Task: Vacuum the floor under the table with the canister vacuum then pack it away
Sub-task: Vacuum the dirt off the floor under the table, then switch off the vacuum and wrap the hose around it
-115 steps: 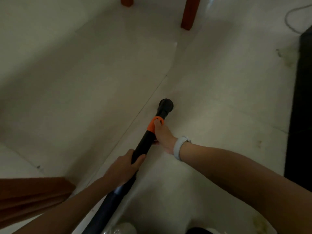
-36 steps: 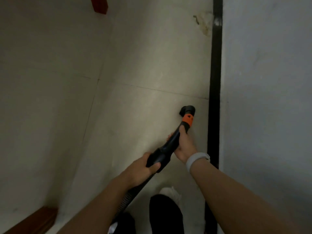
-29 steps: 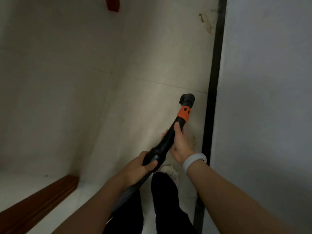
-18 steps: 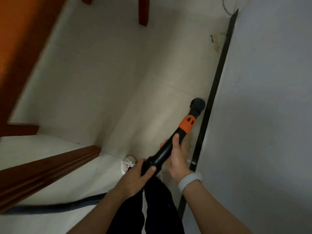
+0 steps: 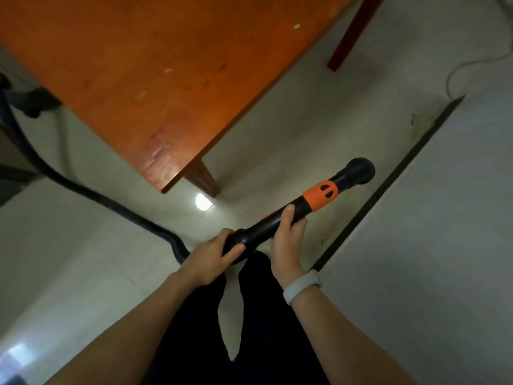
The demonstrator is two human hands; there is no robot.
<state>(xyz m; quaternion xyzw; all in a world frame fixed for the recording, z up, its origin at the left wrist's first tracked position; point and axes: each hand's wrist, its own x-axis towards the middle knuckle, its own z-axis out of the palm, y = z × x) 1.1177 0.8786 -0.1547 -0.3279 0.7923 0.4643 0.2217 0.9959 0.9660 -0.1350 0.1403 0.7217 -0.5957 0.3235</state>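
Note:
A black vacuum wand [image 5: 266,225] with an orange collar [image 5: 322,196] and a round black nozzle end [image 5: 359,171] is held up off the pale tiled floor [image 5: 83,259], pointing up and to the right. My left hand [image 5: 213,258] grips its rear end where the black hose [image 5: 83,187] joins. My right hand [image 5: 287,240], with a white wristband, grips the wand just behind the orange collar. The hose trails left across the floor. The orange wooden table [image 5: 155,68] fills the upper left. The canister is not in view.
A table leg [image 5: 201,177] stands just left of the wand; another leg [image 5: 351,34] is at the upper right. A white wall [image 5: 430,232] with a dark baseboard [image 5: 388,184] runs along the right. A thin cord [image 5: 469,68] lies in the far right corner. My dark trouser legs [image 5: 249,329] are below.
The view has risen from floor level to above the table top. The wand has lifted off the floor by the wall. Both hands have kept their grip on it.

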